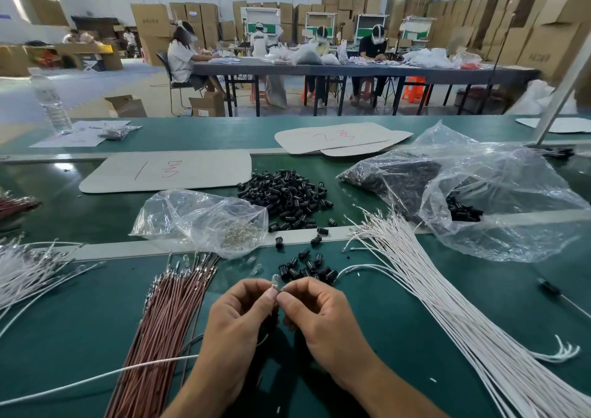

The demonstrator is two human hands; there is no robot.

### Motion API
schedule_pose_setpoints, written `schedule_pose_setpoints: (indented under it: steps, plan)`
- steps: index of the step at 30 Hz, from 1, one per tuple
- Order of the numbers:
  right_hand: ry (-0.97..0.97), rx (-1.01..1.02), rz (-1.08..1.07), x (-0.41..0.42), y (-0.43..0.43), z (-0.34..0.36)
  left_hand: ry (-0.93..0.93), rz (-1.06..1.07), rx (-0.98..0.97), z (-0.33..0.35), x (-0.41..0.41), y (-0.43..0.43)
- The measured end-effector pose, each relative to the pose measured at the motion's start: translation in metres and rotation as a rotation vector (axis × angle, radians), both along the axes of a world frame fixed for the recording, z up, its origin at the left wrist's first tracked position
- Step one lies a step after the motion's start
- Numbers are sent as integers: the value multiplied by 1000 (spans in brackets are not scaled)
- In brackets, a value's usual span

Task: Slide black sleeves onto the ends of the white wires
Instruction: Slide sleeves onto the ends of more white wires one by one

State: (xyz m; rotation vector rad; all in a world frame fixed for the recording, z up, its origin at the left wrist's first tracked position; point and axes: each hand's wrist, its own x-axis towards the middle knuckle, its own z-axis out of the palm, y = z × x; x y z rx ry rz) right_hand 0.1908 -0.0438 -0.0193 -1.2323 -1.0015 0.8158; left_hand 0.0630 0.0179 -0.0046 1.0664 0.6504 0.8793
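My left hand [238, 317] and my right hand [315, 312] meet at the fingertips above the green table. Between them they pinch a small clear bulb [276, 280] with a metal end; a dark piece sits under my left fingers, partly hidden. A white wire [96, 377] trails from under my left hand to the left. A few loose black sleeves [307, 265] lie just beyond my fingers. A big heap of black sleeves [284, 195] sits farther back. A thick bundle of white wires [447, 293] fans out on the right.
A bundle of brown wires [169, 318] lies to the left of my hands. A clear bag of small metal parts [204, 217] sits behind it, a larger plastic bag [479, 193] at right. More white wires [28, 270] at far left. Cardboard sheets [166, 171] and a water bottle [51, 101] stand behind.
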Motion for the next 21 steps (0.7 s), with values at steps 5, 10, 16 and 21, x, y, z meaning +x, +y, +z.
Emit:
schedule_pose_setpoints:
  steps: [5, 10, 16, 21]
  plan:
    - [-44, 25, -13, 1, 1, -1, -11, -17, -21, 3, -1, -1]
    - [-83, 45, -34, 1, 1, -3, -36, -27, -38, 5, -2, -2]
    - [-103, 41, -41, 2, 1, -5, -60, -40, -38, 7, -2, -1]
    - [-71, 29, -63, 2, 1, -3, -26, -38, -29, 7, -3, -1]
